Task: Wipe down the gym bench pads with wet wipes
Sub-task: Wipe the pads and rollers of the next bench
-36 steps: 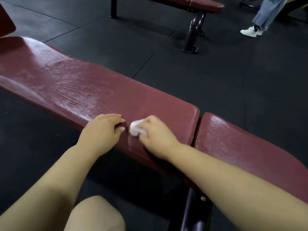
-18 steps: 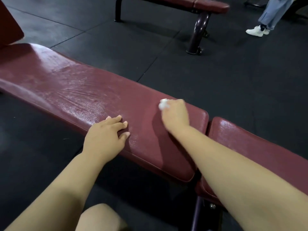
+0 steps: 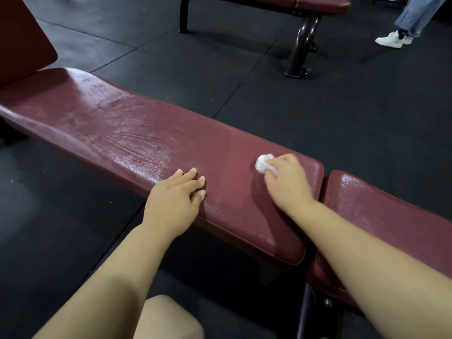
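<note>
A long dark-red bench pad (image 3: 137, 133) runs from the upper left to the middle, shiny with wet streaks. A shorter seat pad (image 3: 381, 211) adjoins it on the right across a narrow gap. My right hand (image 3: 286, 182) grips a crumpled white wet wipe (image 3: 263, 163) and presses it on the long pad near its right end. My left hand (image 3: 173, 199) rests flat on the pad's near edge, fingers straight, holding nothing.
Black rubber floor tiles surround the bench. A second red bench (image 3: 315, 6) on a dark metal leg (image 3: 302, 45) stands at the back. A person's leg and white shoe (image 3: 391, 39) are at the top right. My knee (image 3: 168, 319) shows at the bottom.
My right hand swept the wipe from the pad's near edge to its far edge, then drew it back toward the middle of the pad. My left hand stayed on the near edge.
</note>
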Tool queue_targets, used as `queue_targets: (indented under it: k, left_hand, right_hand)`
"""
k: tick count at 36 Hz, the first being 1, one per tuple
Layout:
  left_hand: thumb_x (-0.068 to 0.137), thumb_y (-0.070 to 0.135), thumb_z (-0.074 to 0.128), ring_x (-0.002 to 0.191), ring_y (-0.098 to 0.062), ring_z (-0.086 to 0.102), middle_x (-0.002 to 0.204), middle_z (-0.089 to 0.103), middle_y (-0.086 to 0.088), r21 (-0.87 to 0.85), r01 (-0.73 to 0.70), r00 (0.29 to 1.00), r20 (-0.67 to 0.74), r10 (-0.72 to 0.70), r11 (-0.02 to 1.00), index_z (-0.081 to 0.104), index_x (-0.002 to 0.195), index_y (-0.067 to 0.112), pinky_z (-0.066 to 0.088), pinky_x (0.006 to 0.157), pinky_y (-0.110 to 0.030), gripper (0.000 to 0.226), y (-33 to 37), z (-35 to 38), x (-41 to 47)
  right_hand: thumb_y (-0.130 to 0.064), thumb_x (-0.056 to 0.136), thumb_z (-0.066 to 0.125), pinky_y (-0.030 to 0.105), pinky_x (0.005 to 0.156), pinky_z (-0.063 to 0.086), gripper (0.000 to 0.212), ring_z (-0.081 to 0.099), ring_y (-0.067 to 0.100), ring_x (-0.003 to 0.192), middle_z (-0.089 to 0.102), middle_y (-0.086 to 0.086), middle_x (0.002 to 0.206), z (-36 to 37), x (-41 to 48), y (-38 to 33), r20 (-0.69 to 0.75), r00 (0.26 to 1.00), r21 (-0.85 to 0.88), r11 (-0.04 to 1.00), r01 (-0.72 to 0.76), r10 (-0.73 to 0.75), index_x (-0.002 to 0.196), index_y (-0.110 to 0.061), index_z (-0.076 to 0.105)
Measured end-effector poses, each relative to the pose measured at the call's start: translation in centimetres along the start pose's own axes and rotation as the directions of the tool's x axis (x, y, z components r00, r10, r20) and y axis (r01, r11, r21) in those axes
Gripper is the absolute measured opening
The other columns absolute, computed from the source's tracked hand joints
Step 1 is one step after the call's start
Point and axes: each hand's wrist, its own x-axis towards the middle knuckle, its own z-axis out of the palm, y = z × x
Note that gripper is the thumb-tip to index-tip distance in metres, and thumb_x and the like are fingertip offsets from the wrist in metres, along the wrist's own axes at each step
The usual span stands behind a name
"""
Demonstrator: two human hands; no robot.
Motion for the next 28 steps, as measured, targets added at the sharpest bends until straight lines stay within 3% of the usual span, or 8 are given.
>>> queue_targets:
  k: [3,8,10,13,16,20,25,28]
  left_hand:
    - [0.098,0.026,0.045,0.136,-0.023,0.036,0.146,0.042,0.009,-0.007,0.013,0.999,0.044,-0.012,1.000,0.056,0.131,0.026,0.038,0.097,-0.036,0.035,0.0,-0.3,0.1]
    - [0.098,0.023,0.046,0.140,-0.012,0.028,0.147,0.039,0.012,-0.111,0.079,0.994,0.086,-0.069,0.991,0.053,0.133,0.027,0.028,0.109,-0.029,0.036,-0.2,-1.3,-0.3]
    - [0.096,0.025,0.050,0.137,-0.011,0.034,0.145,0.043,0.011,-0.144,0.120,0.992,0.063,-0.112,0.982,0.056,0.131,0.025,0.030,0.108,-0.029,0.036,-0.4,-1.8,-0.3]
    - [0.095,0.026,0.051,0.133,-0.018,0.040,0.145,0.042,0.003,-0.110,0.186,0.982,0.012,-0.186,0.976,0.052,0.133,0.020,0.035,0.105,-0.037,0.039,-1.5,-2.6,0.1]
    - [0.097,0.022,0.048,0.132,-0.025,0.038,0.143,0.043,-0.004,-0.059,0.247,0.969,-0.002,-0.248,0.967,0.049,0.135,0.011,0.036,0.104,-0.042,0.040,-2.9,-3.1,0.8]
    - [0.098,0.021,0.042,0.109,-0.024,0.049,0.110,0.053,-0.002,0.068,0.190,0.982,-0.008,-0.190,0.979,0.058,0.110,0.008,0.040,0.079,-0.034,0.024,-3.8,-2.6,1.0]
    - [0.098,0.024,0.042,0.109,-0.019,0.052,0.110,0.055,0.007,0.112,0.224,0.975,-0.021,-0.223,0.968,0.059,0.107,0.016,0.041,0.070,-0.031,0.021,-4.0,-2.6,1.4]
    - [0.099,0.023,0.043,0.114,-0.019,0.051,0.117,0.056,0.008,0.081,0.237,0.971,-0.049,-0.234,0.968,0.060,0.111,0.017,0.041,0.075,-0.031,0.022,-3.7,-2.6,1.3]
  right_hand:
    - [0.001,0.065,0.045,0.031,0.070,0.047,0.019,0.051,0.027,0.077,0.060,0.010,0.077,1.1,-3.7,-4.8,0.126,0.962,0.128,0.966,0.225,-0.241,0.071,-0.008,0.061]
    - [-0.004,0.075,0.055,0.026,0.066,0.034,0.029,0.050,0.023,0.081,0.055,0.009,0.092,0.3,-6.3,-5.7,0.267,0.815,0.124,0.857,0.500,-0.514,0.099,-0.009,0.069]
    - [-0.007,0.078,0.053,0.032,0.066,0.042,0.029,0.053,0.029,0.083,0.056,0.011,0.097,-0.5,-5.2,-4.4,0.339,0.790,0.092,0.854,0.512,-0.511,0.102,-0.009,0.069]
    - [-0.009,0.080,0.050,0.043,0.070,0.051,0.025,0.057,0.037,0.081,0.058,0.017,0.097,-1.2,-2.3,-1.2,0.259,0.877,-0.061,0.900,0.433,-0.404,0.095,-0.005,0.069]
    - [-0.005,0.087,0.049,0.040,0.077,0.046,0.025,0.055,0.038,0.089,0.051,0.019,0.103,-2.0,1.4,2.3,0.034,0.992,-0.216,0.969,0.123,-0.118,0.103,-0.010,0.067]
    - [-0.009,0.092,0.042,0.031,0.078,0.036,0.026,0.049,0.036,0.106,0.046,0.021,0.120,-1.4,5.5,3.8,-0.071,0.966,-0.221,0.940,-0.260,0.250,0.114,-0.004,0.055]
    - [-0.014,0.092,0.043,0.029,0.074,0.033,0.018,0.046,0.024,0.092,0.048,0.012,0.106,3.0,7.9,-1.8,-0.006,0.990,-0.158,0.977,-0.140,0.141,0.103,-0.010,0.056]
    - [-0.009,0.091,0.045,0.030,0.065,0.031,0.024,0.044,0.024,0.078,0.047,0.005,0.079,4.8,6.8,-6.9,0.163,0.971,-0.090,0.977,0.191,-0.175,0.070,-0.020,0.049]
